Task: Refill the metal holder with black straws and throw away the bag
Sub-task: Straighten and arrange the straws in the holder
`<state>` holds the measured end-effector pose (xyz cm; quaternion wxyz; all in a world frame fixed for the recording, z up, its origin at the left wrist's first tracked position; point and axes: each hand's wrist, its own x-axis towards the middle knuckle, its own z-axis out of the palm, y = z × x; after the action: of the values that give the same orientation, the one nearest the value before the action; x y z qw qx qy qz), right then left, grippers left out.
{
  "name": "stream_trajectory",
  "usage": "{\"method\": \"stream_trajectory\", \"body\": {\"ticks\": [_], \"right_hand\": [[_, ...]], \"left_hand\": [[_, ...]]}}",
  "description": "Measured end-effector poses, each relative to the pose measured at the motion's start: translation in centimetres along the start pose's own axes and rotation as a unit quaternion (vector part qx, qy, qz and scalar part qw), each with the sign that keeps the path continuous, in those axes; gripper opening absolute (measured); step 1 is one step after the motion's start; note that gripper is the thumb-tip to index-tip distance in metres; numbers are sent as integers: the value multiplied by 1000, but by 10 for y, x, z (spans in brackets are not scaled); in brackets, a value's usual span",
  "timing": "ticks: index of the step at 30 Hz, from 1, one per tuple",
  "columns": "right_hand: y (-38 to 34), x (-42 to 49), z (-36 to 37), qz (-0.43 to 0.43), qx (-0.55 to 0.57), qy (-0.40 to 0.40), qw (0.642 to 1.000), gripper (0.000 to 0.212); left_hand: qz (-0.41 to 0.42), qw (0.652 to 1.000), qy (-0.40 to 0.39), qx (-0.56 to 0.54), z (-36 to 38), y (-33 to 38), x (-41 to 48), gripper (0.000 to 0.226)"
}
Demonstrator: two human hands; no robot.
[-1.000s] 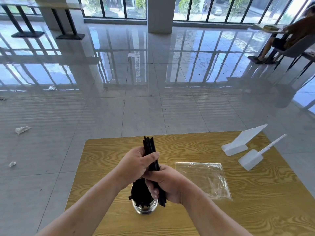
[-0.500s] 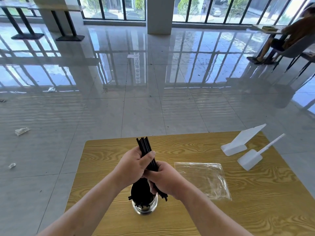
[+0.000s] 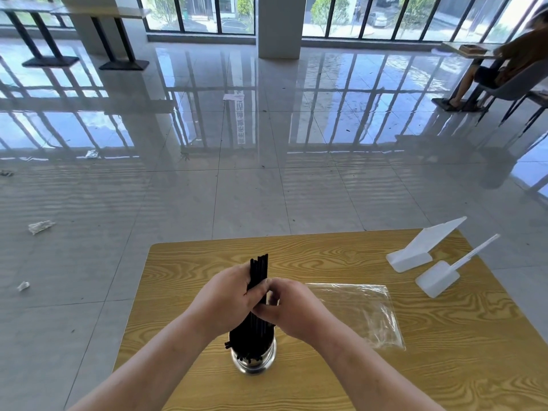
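Gripping black straws [image 3: 259, 269] at lower centre: left hand [image 3: 226, 296] wrapped round the bundle, right hand [image 3: 295, 311] pinching beside it, above metal holder [image 3: 255, 361] on desk [image 3: 444, 366].

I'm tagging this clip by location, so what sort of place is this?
Probably a cafe or canteen dining hall: a metal holder of black straws on a wooden table, a white sign stand, another table and a seated person by tall windows.

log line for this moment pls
step: refill | left hand: holds straws | right hand: holds straws | straws: lower ends in holder | bag: flat on table, right of holder
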<state>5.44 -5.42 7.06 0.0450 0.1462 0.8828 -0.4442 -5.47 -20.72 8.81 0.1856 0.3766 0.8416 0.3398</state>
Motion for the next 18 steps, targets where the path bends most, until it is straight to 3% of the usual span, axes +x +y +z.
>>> {"method": "stream_trajectory", "body": {"ticks": [5,9,18], "right_hand": [[9,-2,11,41,37,-29,998,13],[15,-5,14,73,35,-48,996,18],[20,-5,11,82,21,-41,996,11]], "left_hand": [[-30,998,-49,-1,11,-12,-8,11],[-60,993,-87,46,14,-17,-10,27],[-78,990,-46,110,10,-19,-3,44]]}}
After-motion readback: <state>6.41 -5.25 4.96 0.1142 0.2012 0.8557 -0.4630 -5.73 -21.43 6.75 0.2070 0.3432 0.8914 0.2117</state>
